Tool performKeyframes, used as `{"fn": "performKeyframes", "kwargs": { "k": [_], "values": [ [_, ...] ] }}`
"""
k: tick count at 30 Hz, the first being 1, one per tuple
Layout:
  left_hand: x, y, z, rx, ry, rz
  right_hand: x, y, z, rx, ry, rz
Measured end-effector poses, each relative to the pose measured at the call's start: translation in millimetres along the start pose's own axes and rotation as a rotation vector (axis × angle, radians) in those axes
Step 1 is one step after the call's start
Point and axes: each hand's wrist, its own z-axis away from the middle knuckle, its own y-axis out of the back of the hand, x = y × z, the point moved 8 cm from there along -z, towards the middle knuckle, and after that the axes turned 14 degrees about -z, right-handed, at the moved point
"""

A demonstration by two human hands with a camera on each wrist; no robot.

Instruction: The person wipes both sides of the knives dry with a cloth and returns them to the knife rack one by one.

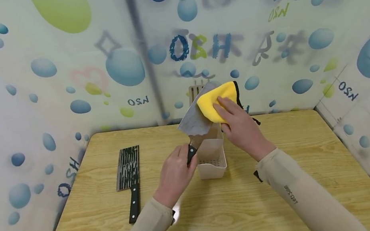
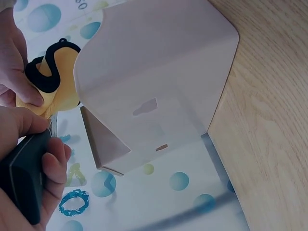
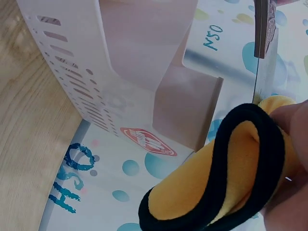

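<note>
My left hand (image 1: 176, 173) grips the black handle (image 2: 24, 173) of a cleaver. Its broad grey blade (image 1: 193, 120) is raised and tilted up to the right, above a pale plastic knife holder (image 1: 213, 172). A folded yellow cloth (image 1: 210, 105) with black edging lies against the blade's upper right part. My right hand (image 1: 243, 128) holds this cloth, fingers over its front. In the right wrist view, the cloth (image 3: 187, 192) is folded into a loop, and the blade's edge runs into it. The cloth covers part of the blade.
A second cleaver (image 1: 129, 170) with a dark patterned blade lies on the wooden table (image 1: 87, 211) at left, its handle toward me. The holder has slotted sides and an open front compartment. Printed walls (image 1: 43, 113) stand behind and at both sides of the table.
</note>
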Motion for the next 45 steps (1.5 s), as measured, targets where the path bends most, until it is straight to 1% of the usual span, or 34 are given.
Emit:
{"fn": "performKeyframes", "kwargs": {
  "k": [5,14,20,26,31,34,39,42,45],
  "values": [
    [0.0,-2.2,-1.0,-0.007,0.006,0.004,-0.2,-1.4,2.3,-0.016,0.007,0.011],
    [1.7,-4.0,-2.7,-0.007,0.015,0.005,-5.0,-10.0,8.7,-0.08,0.011,0.057],
    [1.4,-4.5,-4.3,-0.02,0.03,0.021,-15.5,-17.5,13.2,-0.108,0.058,0.067],
    [1.2,-4.1,-6.1,-0.021,0.042,0.018,-25.1,-22.4,15.6,-0.116,0.106,0.091],
    [0.8,-4.8,-7.0,-0.027,0.055,0.024,-30.2,-26.8,17.3,-0.14,0.115,0.111],
    [0.7,-4.6,-8.4,-0.029,0.063,0.038,-33.1,-29.2,19.0,-0.142,0.126,0.133],
    [0.9,-4.9,-11.8,-0.031,0.072,0.054,-39.2,-32.4,22.5,-0.118,0.166,0.164],
    [1.2,-4.9,-13.8,-0.033,0.081,0.061,-42.0,-34.0,24.9,-0.112,0.18,0.163],
    [1.6,-4.6,-15.2,-0.035,0.092,0.065,-44.0,-35.7,27.7,-0.122,0.185,0.152]
  ]
}}
